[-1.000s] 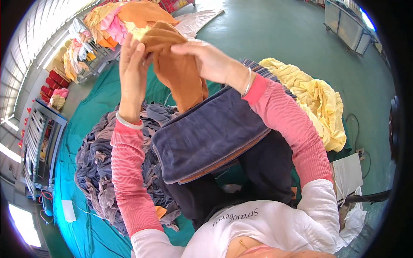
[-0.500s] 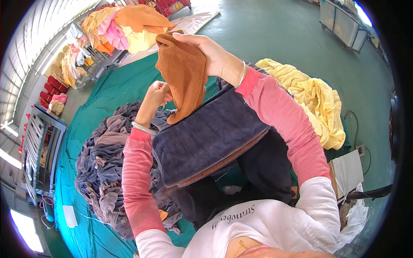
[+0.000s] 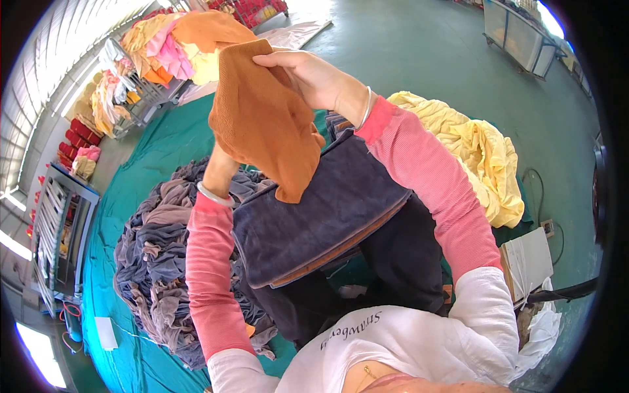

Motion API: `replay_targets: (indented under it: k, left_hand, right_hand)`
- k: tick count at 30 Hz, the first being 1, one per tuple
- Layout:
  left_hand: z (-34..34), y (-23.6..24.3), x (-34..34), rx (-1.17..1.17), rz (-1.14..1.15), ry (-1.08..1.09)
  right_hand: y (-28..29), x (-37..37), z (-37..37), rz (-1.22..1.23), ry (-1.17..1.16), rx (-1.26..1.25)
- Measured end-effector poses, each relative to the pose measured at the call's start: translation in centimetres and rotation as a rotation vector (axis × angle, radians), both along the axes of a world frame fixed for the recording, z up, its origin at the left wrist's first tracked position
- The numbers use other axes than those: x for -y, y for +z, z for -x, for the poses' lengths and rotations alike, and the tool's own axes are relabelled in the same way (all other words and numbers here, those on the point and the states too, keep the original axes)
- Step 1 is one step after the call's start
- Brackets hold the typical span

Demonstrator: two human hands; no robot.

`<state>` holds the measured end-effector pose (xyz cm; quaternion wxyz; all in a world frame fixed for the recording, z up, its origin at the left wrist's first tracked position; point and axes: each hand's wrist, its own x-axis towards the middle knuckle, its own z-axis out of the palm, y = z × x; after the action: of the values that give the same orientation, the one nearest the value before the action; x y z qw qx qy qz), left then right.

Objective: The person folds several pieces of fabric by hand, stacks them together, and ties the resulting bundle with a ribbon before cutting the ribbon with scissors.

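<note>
Lifted higher, orange cloth [image 3: 265, 118] hangs from right hand [image 3: 314, 78] over folded stack [image 3: 314, 216].

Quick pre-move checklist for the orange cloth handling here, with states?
1. Right hand grips the top edge of the orange cloth: ok.
2. Left hand on the cloth: cannot tell, it is mostly hidden behind the cloth.
3. Cloth hangs free above the folded dark blue stack on the lap: ok, though the lower corner overlaps the stack in view; contact cannot be told.
4. Stack lies flat and squared: ok, edges look aligned.
5. Grey cloth pile lies left of the stack on the teal sheet: ok.
6. Yellow cloth heap is apart from the right arm: ok.
</note>
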<state>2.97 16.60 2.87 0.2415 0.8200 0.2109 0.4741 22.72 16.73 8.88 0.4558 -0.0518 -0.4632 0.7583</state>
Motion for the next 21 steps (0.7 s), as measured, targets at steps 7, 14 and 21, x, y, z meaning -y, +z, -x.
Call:
replay_targets:
  k: [7,14,21]
  left_hand:
    - [3.6,3.6,-1.0,0.822,0.795,-0.423]
    - [3.9,6.6,-0.3,0.614,0.488,0.183]
    - [1.9,6.2,1.3,0.685,0.658,-0.187]
  right_hand:
    - [-1.5,-3.0,-4.6,-0.047,-0.419,0.057]
    - [-2.9,-3.9,-6.6,0.207,-0.565,0.017]
    - [-3.9,-4.9,-8.1,-0.054,-0.566,-0.036]
